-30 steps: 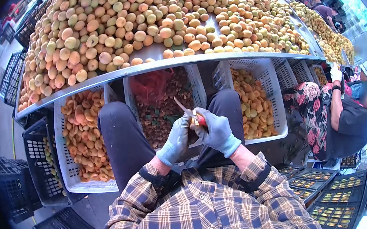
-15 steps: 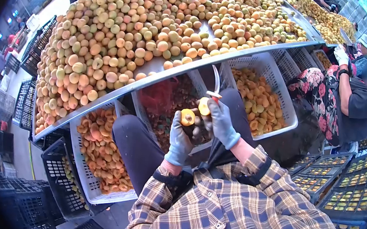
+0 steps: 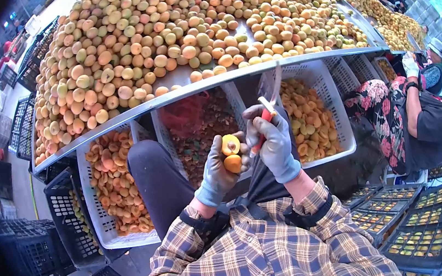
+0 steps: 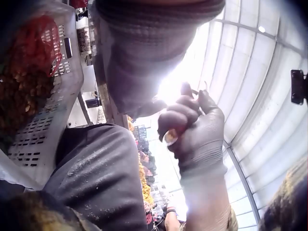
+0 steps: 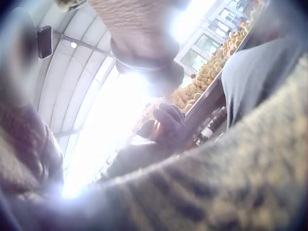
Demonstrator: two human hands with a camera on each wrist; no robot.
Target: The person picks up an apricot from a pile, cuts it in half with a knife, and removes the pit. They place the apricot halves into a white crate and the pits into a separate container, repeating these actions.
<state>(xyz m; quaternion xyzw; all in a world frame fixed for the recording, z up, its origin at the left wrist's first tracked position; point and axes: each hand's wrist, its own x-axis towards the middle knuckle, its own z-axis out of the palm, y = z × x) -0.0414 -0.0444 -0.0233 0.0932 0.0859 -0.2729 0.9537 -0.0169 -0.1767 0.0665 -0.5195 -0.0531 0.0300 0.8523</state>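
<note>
In the head view my gloved left hand (image 3: 221,168) holds two apricot halves between thumb and fingers: the upper half (image 3: 230,145) shows its cut face with the stone, and the lower one (image 3: 232,164) lies just under it. To its right, my gloved right hand (image 3: 276,147) grips the red handle (image 3: 264,125) of a knife, whose blurred blade (image 3: 277,81) points up, away from the body. The two hands are close together above the lap. In the left wrist view the right hand (image 4: 195,132) has its fingers curled round the handle.
Whole apricots (image 3: 127,44) are heaped on a metal-edged table (image 3: 182,90). Below its edge stand white crates of halves (image 3: 116,180) (image 3: 311,121) and a crate of stones with red netting (image 3: 182,116). A person (image 3: 431,131) sits at the right, near stacked black trays (image 3: 419,228).
The apricot is now in two halves, both in the left hand. The right hand has let go of its half, and the knife has swung from the fruit to point upward.
</note>
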